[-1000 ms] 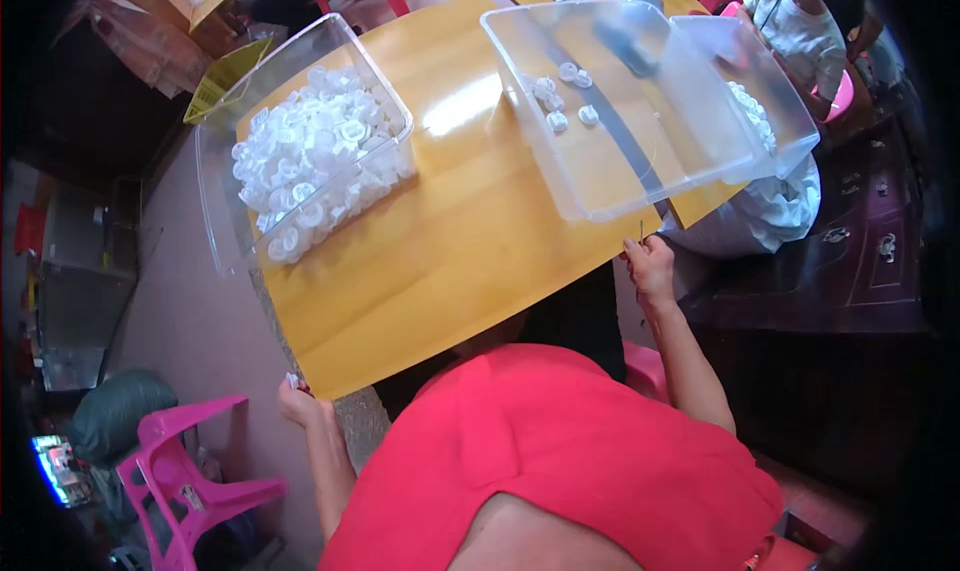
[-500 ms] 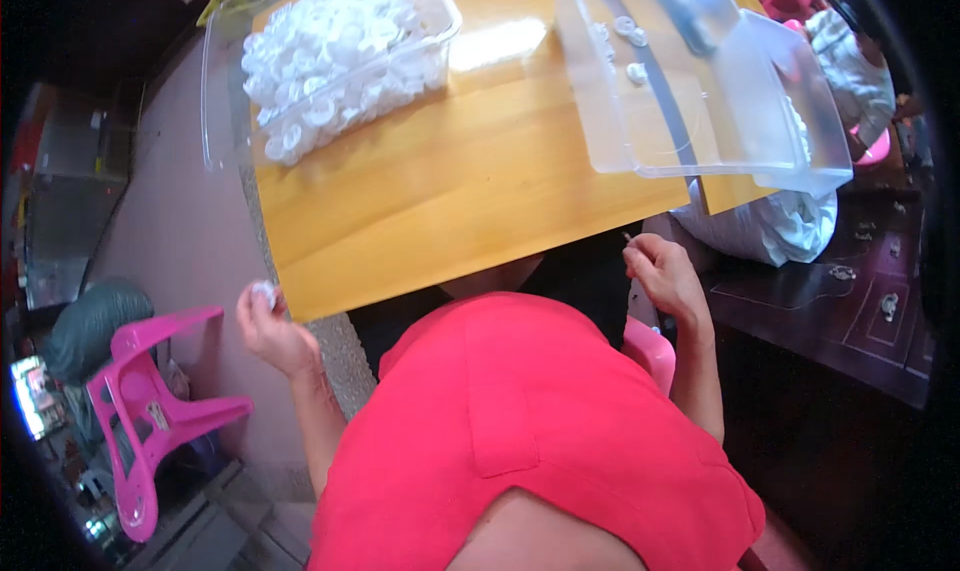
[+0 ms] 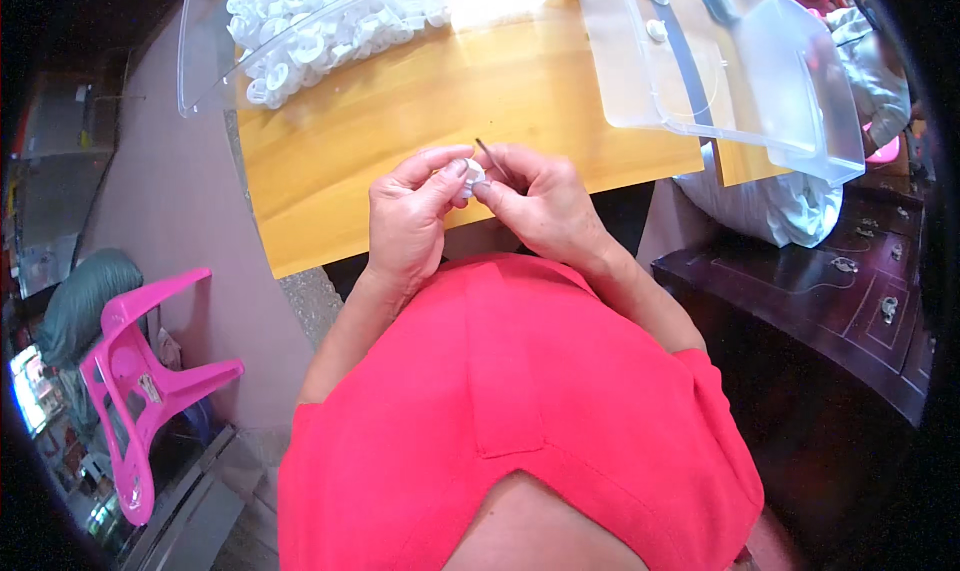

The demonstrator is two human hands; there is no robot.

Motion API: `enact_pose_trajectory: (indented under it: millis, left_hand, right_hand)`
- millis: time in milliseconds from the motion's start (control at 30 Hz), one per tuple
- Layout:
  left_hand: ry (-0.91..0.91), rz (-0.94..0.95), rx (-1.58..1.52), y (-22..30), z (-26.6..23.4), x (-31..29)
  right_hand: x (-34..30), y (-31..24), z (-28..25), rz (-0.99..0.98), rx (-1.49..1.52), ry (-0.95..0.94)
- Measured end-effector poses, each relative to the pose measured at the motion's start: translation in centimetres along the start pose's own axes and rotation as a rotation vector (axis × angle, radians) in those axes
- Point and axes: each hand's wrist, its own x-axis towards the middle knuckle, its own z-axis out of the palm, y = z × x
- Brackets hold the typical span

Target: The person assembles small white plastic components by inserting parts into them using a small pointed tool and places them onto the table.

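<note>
My two hands meet over the near edge of the wooden table [image 3: 400, 141]. Between the thumb and fingers of my left hand [image 3: 405, 216] is a small white plastic piece [image 3: 474, 177]. My right hand [image 3: 555, 206] is closed around a thin dark tool [image 3: 491, 157], whose slim end sticks up past the fingers; its exact kind is too small to make out. The right thumb touches the white piece as well. At the far left, a clear plastic bin [image 3: 190, 81] holds a heap of similar white plastic pieces [image 3: 320, 31].
A second clear bin [image 3: 640, 124] with a few white pieces stands at the far right. A white sack [image 3: 770, 211] lies beneath it, beside a dark panel [image 3: 800, 291]. On the left floor a pink stool [image 3: 125, 351] lies tipped near a dark green bundle [image 3: 90, 301]. Another person [image 3: 870, 76] sits far right.
Both hands have come up and inward from the table's two sides and now meet in the middle, the white piece and dark tool brought together. The view has shifted slightly.
</note>
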Motion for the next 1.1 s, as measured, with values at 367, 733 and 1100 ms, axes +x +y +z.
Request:
enact_pose_trajectory:
  millis: [367, 733, 1100]
  left_hand:
    - [-0.214, -0.186, -0.169, -0.2, -3.1, 1.9]
    - [-0.288, -0.23, -0.077, -0.3, -3.6, 5.3]
    - [-0.2, -0.202, -0.12, 1.2, -3.3, 6.0]
  right_hand:
    - [2.9, 0.2, -1.0, 0.009, -0.134, -0.026]
    - [5.2, 1.1, -1.1, 0.012, -0.189, 0.09]
    - [6.6, 0.7, -1.2, -0.004, -0.113, 0.05]
